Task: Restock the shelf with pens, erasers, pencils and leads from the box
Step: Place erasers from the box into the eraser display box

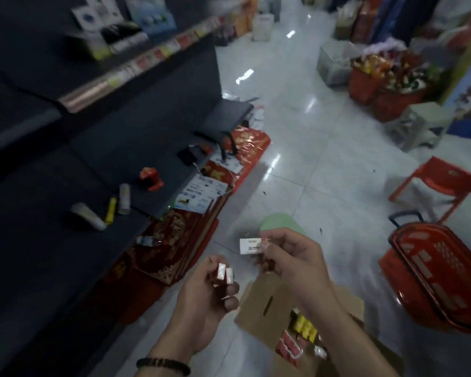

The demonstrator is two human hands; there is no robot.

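The dark shelf (52,180) stands at the person's left, its lower board carrying only a few scattered tubes (124,198) and a small red item (150,178). It lies well apart from both hands, so anything let go now would drop to the glossy tiled floor (324,159) or into the open cardboard box (259,303) below the wrists, where yellow packs (306,326) and red packs (288,346) remain. The red basket (433,273) sits near the box on the right and could catch a foot if the person steps round carelessly. The left hand (204,292) curls its fingers round two small red-and-silver packs (225,273), gripped low with their tops standing free; in so shallow a hold, adding a third pack could push one out. The right hand (291,262) pinches a white pack marked 2B (250,246) between thumb and fingertips by one end only, so a quick swing toward the shelf could twist it loose. Motion smear hides the print on the left hand's packs, so what they are cannot be told, and putting them in the wrong slot is the lesser risk
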